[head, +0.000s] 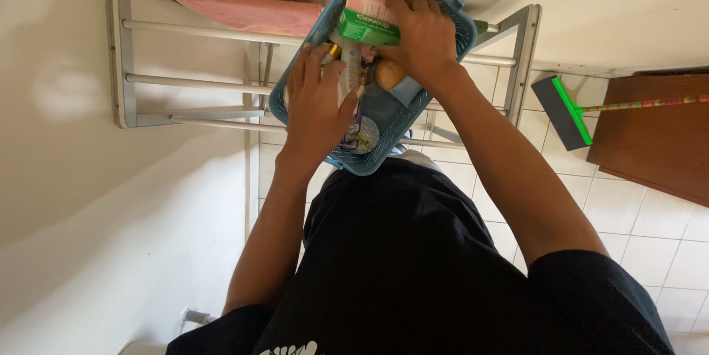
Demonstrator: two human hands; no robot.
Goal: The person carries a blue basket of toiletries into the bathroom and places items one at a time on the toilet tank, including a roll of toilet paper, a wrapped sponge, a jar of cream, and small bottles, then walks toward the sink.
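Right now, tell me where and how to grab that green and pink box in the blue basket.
Grip the green and pink box across its long sides, coming from above. It lies near the far end of the blue basket, top face exposed. The right hand already rests on its right end; the left hand is lower, among the other items.

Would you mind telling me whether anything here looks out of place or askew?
Nothing looks spilled or damaged. The blue basket sits on the metal rack, its near end jutting past the rails toward the person. Both hands are inside it: the left hand on the packets, the right hand by the green box.
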